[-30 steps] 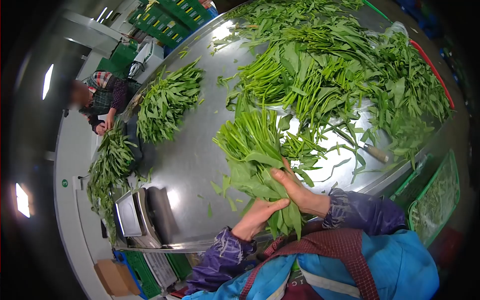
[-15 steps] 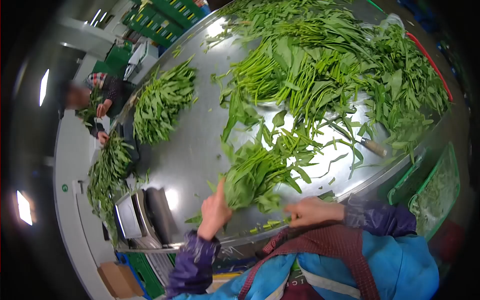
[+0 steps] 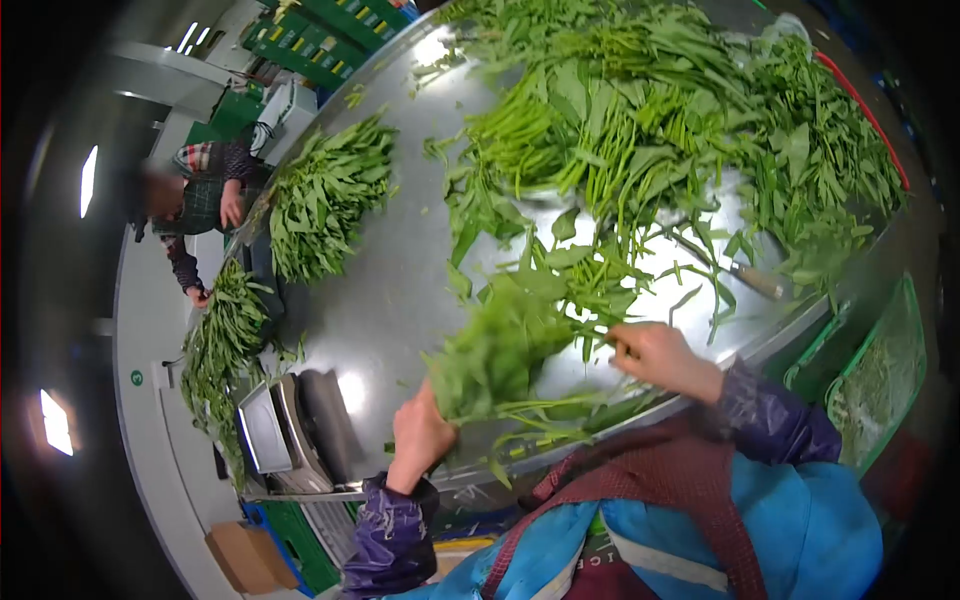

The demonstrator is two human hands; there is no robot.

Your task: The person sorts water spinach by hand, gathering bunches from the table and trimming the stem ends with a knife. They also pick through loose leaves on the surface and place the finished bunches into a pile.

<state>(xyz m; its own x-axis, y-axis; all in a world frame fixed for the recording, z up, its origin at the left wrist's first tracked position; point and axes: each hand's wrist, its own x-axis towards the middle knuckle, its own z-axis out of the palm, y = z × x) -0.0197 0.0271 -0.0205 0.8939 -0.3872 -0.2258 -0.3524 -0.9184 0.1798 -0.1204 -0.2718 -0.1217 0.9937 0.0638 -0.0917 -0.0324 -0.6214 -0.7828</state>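
Observation:
At the near side of the metal table [image 3: 385,290], my left hand [image 3: 422,432] is wrapped round the lower left of a leafy green bunch [image 3: 500,350], which is blurred by motion. Thin green stems [image 3: 575,402] trail from it to the right. My right hand [image 3: 655,358], fingers closed together, pinches stem ends at the bunch's right side. Beyond lies a large heap of leafy stems [image 3: 620,120]. A knife [image 3: 755,280] with a wooden handle rests on the table to the right of my right hand.
Another leafy bunch [image 3: 325,205] lies at the left. A co-worker [image 3: 205,195] stands at the far left edge near more greens [image 3: 220,345]. A scale [image 3: 265,430] sits at the near left corner. Green crates [image 3: 880,375] are at the right.
My right hand has moved up and right from the table edge to the stems. The bunch has shifted, with stems now trailing right. The co-worker's upper hand has moved right.

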